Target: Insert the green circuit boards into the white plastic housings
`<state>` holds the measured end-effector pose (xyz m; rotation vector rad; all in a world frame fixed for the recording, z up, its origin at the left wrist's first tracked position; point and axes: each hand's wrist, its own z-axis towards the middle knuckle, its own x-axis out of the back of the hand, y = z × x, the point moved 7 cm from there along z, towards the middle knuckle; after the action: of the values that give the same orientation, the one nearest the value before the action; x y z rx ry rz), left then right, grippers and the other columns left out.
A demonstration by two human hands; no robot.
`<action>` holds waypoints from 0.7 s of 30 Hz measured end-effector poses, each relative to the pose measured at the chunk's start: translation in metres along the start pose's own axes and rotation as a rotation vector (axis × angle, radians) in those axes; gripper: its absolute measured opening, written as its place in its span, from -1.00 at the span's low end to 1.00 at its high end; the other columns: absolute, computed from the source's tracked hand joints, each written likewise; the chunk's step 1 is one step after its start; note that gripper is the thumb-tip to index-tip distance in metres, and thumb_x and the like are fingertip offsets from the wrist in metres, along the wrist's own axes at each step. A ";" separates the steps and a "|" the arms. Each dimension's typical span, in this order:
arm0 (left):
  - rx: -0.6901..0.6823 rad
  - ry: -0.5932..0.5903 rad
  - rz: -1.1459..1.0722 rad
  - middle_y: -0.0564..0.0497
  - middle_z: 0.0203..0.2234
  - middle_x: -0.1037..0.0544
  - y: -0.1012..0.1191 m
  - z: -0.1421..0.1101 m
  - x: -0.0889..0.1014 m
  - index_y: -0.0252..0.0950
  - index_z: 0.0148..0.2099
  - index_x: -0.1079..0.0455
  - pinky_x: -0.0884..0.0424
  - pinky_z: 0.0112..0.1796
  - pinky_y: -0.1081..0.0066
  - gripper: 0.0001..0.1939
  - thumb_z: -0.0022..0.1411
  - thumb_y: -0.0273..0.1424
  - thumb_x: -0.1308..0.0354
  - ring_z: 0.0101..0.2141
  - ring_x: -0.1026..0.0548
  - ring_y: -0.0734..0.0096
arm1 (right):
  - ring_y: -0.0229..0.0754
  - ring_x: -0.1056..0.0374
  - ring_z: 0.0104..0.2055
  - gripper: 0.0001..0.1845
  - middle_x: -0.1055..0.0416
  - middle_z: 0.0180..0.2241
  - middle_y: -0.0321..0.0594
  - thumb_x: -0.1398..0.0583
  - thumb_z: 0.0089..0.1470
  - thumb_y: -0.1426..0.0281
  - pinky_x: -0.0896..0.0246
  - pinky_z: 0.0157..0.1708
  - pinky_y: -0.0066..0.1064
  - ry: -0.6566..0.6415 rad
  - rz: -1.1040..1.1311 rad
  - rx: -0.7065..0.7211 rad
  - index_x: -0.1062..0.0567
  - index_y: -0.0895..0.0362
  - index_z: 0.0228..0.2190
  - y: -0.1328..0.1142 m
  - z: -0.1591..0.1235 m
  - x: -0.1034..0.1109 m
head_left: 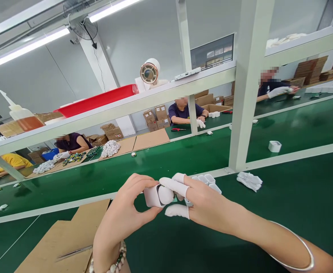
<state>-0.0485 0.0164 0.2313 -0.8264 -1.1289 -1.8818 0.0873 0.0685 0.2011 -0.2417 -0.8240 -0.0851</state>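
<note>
My left hand (126, 203) is closed around a small white box-shaped housing (151, 196), thumb below and fingers above. A rounded white part (165, 195) sits at the housing's open right end; how deep it goes in cannot be told. My right hand (208, 203), with white cots on its fingertips, grips this rounded part from the right. A bit of green board shows beside it between the fingers. Just behind the right hand stand several white housings (209, 179), partly hidden by it.
A crumpled white glove (249, 181) lies to the right. Cardboard (69, 235) with metal tweezers (74, 253) lies at left. Beyond a pale rail runs a green conveyor belt (166, 159) carrying small white parts. A shelf post (240, 94) rises right of centre. Several people sit opposite.
</note>
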 end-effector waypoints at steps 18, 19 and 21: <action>-0.182 0.080 -0.092 -0.03 -0.10 -0.50 0.020 0.002 0.002 -0.10 0.03 -0.39 -0.43 -0.15 0.29 -0.58 0.12 -0.49 -0.28 -0.11 -0.45 0.25 | -0.18 -0.31 -0.10 -0.14 -0.35 -0.06 -0.14 -0.17 0.18 0.14 -0.24 -0.05 -0.20 -0.268 1.016 -0.263 0.16 -0.06 0.33 0.022 0.008 -0.016; -0.204 0.079 -0.103 -0.03 -0.10 -0.50 0.022 0.001 0.001 -0.09 0.03 -0.39 -0.44 -0.15 0.30 -0.58 0.12 -0.49 -0.28 -0.12 -0.45 0.26 | -0.20 -0.31 -0.15 -0.11 -0.36 -0.12 -0.15 -0.17 0.18 0.14 -0.25 -0.08 -0.20 -0.297 1.098 -0.223 0.20 -0.03 0.33 0.020 0.009 -0.020; -0.235 0.070 -0.120 -0.01 -0.10 -0.51 0.025 0.001 0.000 -0.07 0.04 -0.38 -0.44 -0.15 0.32 -0.56 0.12 -0.50 -0.29 -0.12 -0.46 0.29 | -0.23 -0.30 -0.23 -0.09 -0.34 -0.22 -0.20 -0.19 0.16 0.15 -0.25 -0.12 -0.22 -0.299 1.193 -0.146 0.20 0.01 0.33 0.018 0.010 -0.023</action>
<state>-0.0267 0.0099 0.2418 -0.8283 -0.9440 -2.1567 0.0677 0.0882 0.1877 -0.8612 -0.8560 1.0324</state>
